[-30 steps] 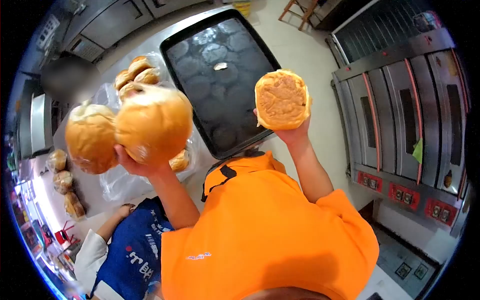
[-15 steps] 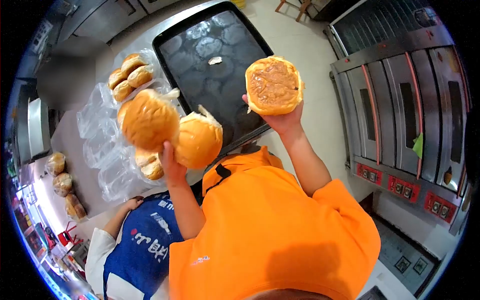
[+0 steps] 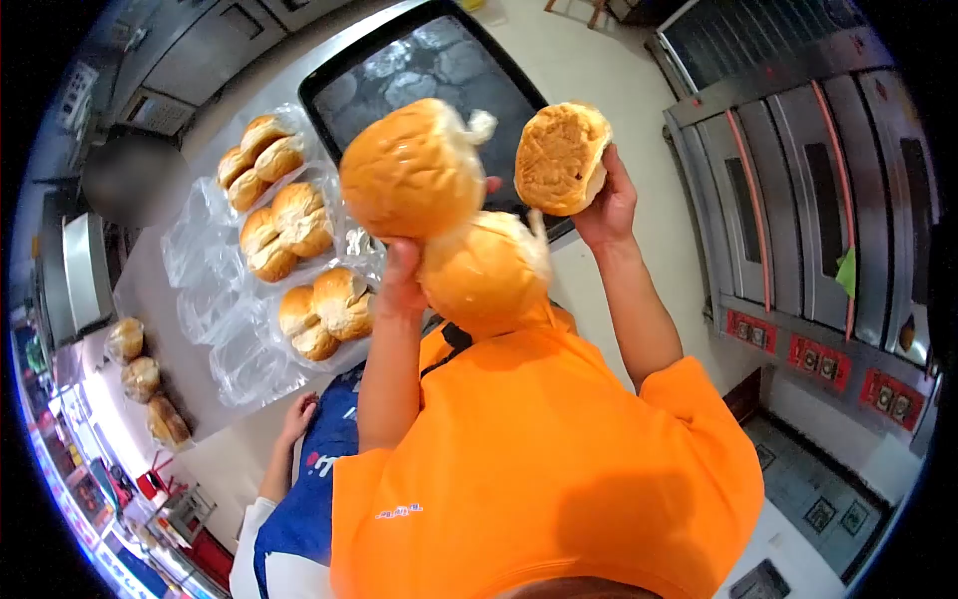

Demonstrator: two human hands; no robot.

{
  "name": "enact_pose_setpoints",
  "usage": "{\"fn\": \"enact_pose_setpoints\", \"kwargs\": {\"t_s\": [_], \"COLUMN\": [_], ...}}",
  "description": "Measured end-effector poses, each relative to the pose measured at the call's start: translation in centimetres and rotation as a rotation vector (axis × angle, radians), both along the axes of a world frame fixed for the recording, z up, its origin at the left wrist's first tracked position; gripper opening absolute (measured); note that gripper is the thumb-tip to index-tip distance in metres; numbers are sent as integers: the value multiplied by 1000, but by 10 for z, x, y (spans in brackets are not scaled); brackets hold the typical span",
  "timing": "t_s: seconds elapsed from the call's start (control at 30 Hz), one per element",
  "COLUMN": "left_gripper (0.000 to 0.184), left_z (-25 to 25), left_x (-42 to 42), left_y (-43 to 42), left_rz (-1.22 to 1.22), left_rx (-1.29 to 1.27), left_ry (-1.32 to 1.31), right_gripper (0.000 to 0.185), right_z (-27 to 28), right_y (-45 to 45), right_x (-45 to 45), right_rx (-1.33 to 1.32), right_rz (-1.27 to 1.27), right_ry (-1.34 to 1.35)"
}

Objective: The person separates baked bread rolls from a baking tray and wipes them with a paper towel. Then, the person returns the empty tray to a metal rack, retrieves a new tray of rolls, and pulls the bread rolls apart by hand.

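Note:
My left hand (image 3: 403, 285) is closed round a pair of joined bread buns (image 3: 414, 175), golden and shiny on top, with a torn pale side. My right hand (image 3: 611, 203) grips a single bread bun (image 3: 559, 160), its flat browned underside turned to me. Both hands are raised over the near edge of a black baking tray (image 3: 349, 52). On the table to the left, clusters of buns (image 3: 321, 311) lie on clear plastic bags (image 3: 239, 349). My left fingers are mostly hidden behind the joined buns.
A co-worker in a blue apron (image 3: 309, 499) stands close at my left, one hand (image 3: 299, 414) by the table edge. Wrapped breads (image 3: 142, 377) lie at the table's far left. A steel deck oven (image 3: 788, 200) stands at the right.
My left hand has carried the joined buns rightward, off the plastic bags toward the tray, uncovering buns on the table. My right hand has shifted slightly right and tilted its bun.

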State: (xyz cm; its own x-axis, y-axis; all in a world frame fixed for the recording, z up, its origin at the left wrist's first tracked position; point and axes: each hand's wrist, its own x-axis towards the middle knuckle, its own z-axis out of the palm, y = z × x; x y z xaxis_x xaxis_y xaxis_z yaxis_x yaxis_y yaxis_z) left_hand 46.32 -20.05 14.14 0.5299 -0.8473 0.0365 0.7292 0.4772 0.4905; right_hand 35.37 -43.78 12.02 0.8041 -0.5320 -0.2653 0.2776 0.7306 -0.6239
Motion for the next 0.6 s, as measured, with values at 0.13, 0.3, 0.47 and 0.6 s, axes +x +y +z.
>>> {"fn": "enact_pose_setpoints", "kwargs": {"t_s": [0.13, 0.3, 0.47, 0.6], "left_gripper": [99, 87, 86, 118], "left_z": [-6, -29, -18, 2], "left_x": [-17, -33, -54, -91], "left_y": [-36, -68, -111, -133], "left_rz": [-142, -390, -579, -724], "left_rx": [-4, 55, 42, 171], "left_ry": [53, 50, 24, 228], "right_gripper": [58, 49, 46, 54], "right_z": [12, 15, 34, 42], "right_y": [-10, -30, -54, -81], "right_x": [-19, -60, -114, -159], "right_rx": [-81, -208, -469, -605], "right_rz": [10, -137, -236, -308], "right_ry": [-17, -10, 66, 93]}}
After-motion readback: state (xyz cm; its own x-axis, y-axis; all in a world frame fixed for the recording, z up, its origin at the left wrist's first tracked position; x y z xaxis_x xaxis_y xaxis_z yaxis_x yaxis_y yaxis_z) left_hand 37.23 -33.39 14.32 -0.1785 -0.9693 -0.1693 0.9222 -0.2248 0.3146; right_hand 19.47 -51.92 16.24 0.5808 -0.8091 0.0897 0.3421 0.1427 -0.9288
